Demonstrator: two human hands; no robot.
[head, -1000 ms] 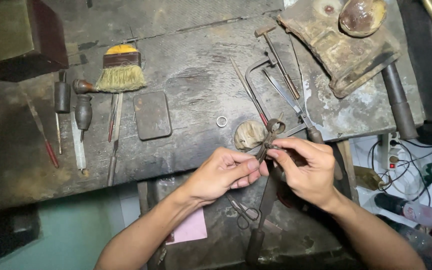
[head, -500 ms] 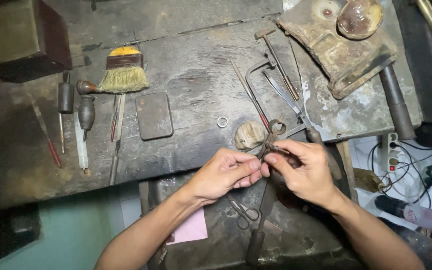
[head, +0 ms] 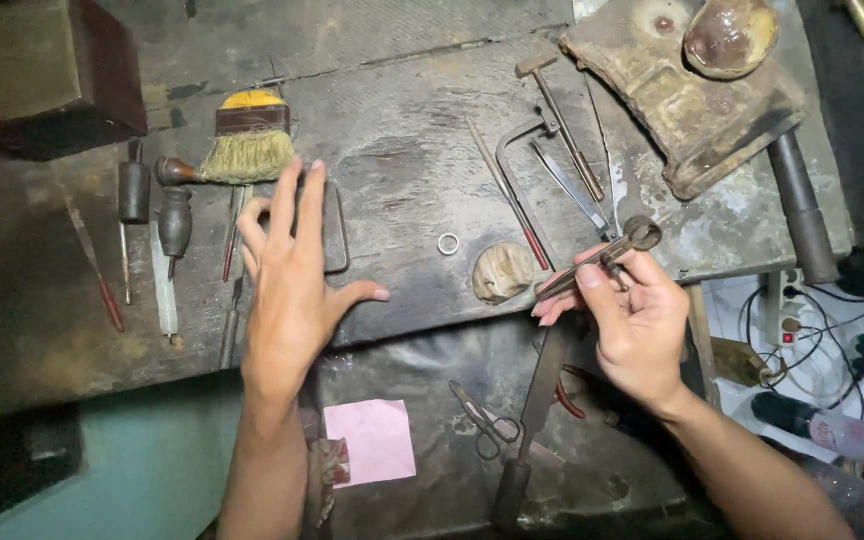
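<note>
My right hand (head: 632, 315) holds a dark metal plier-like tool (head: 604, 258) with a ring at its far end, above the front edge of the worn wooden bench (head: 402, 170). My left hand (head: 290, 280) is open with fingers spread, hovering over a dark rectangular plate (head: 333, 235) near several hand tools (head: 152, 215) and a yellow-topped brush (head: 249, 145). A small metal ring (head: 449, 243) lies on the bench between my hands, next to a rounded wooden peg (head: 502, 271).
A small hammer (head: 559, 115), a saw frame (head: 517, 185) and tweezers (head: 572, 190) lie at the back right beside a worn block (head: 692, 100). Scissors (head: 485, 418), a long file (head: 530, 420) and pink paper (head: 377, 440) rest on the lower tray. Cables and bottles (head: 822, 420) are at the right.
My left hand let go of the tool and moved left, opening over the dark plate. My right hand keeps the tool and has shifted slightly right.
</note>
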